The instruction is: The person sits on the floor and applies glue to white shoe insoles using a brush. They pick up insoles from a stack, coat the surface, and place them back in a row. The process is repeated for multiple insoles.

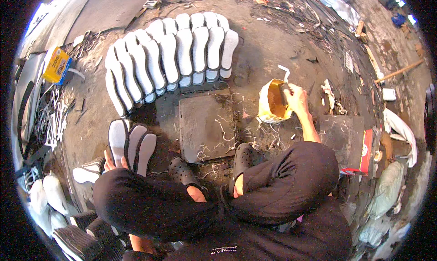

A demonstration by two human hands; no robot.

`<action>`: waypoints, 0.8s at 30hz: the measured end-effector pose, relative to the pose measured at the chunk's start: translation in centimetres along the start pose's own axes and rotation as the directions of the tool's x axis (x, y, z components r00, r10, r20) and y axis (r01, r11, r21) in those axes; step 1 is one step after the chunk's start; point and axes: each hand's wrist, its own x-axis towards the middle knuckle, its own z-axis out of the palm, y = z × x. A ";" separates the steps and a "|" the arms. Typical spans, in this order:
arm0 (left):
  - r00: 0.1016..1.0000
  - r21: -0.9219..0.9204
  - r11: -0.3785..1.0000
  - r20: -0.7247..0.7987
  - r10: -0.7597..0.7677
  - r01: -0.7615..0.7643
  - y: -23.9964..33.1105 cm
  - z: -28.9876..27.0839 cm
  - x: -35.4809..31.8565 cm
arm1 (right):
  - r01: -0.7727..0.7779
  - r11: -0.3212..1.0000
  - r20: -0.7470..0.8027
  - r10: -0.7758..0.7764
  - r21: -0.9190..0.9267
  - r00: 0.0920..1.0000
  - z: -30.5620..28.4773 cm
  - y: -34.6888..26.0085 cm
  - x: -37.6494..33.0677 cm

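At the lower left, my left hand [112, 162] is closed round the lower end of a shoe sole [118, 137] with a pale top and dark edge. Two similar soles [144, 151] lie fanned out just right of it. My right hand [297, 100] grips a dark brush-like tool [286, 91] over the mouth of a yellowish tub [271, 93]. The tool's lower end is inside the tub, so its kind is not plain. Beyond my feet, several rows of white-topped soles [184, 49] overlap in a curved band on the ground.
A dark flat board [207, 124] lies between my feet and the rows. A yellow and blue box [57, 66] stands at the far left beside white strips [52, 120]. Dark ribbed soles [77, 243] are stacked lower left. A red box [365, 151] is at the right.
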 end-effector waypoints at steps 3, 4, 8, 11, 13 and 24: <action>0.988 0.015 0.990 -0.063 0.140 -0.140 0.3 0.0 -1.2 | 0.057 0.992 0.022 -0.054 -0.115 0.998 2.2 0.0 0.3; 0.985 0.020 0.987 -0.057 0.161 -0.160 0.5 -0.4 -1.3 | 0.047 0.990 0.016 -0.046 -0.133 0.999 3.0 0.2 0.3; 0.977 0.007 0.978 -0.035 0.209 -0.209 2.1 0.0 -1.2 | 0.231 0.933 -0.002 -0.240 -0.275 0.971 5.3 3.9 0.3; 0.985 0.060 0.985 -0.057 0.164 -0.161 1.3 -2.7 -0.2 | -0.197 0.979 0.191 0.204 -0.054 0.960 3.7 1.3 0.7; 0.995 -0.027 0.995 -0.032 0.091 -0.092 10.2 -4.3 -1.7 | -0.261 0.869 -0.022 0.297 0.420 0.955 -0.3 5.4 -1.2; 0.828 -0.604 0.757 0.270 0.491 -0.251 26.7 8.5 -12.7 | -0.335 0.573 0.417 -0.013 0.748 0.909 -3.9 -15.3 -11.4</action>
